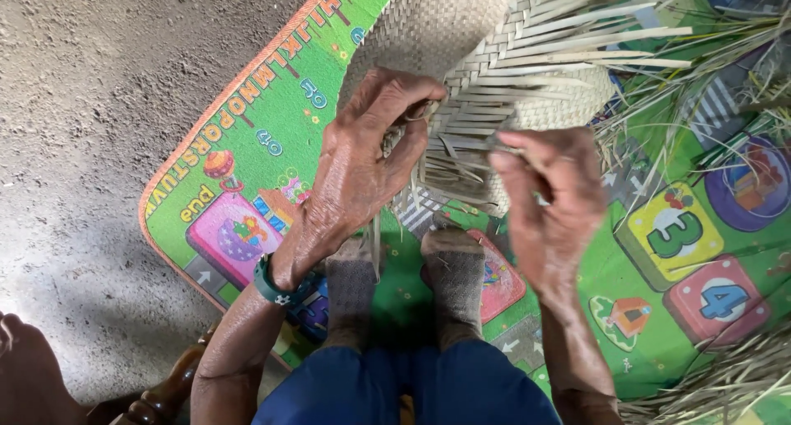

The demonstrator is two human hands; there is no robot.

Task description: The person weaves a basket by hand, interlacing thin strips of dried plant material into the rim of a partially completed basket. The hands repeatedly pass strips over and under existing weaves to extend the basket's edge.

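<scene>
Head view shows my left hand [362,161] pinching the pale woven straw mat [445,30] edge. My right hand [548,203] is closed on one loose strip [577,58]; I judge it should stay tight and flat.

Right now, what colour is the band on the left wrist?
Dark green wristband with a small white patch, seen in the head view.

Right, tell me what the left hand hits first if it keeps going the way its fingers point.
The left hand points up and right, fingertips already on the woven mat's loose strips. Going on, it would likely press straight into that weave; depth is hard to judge.
</scene>
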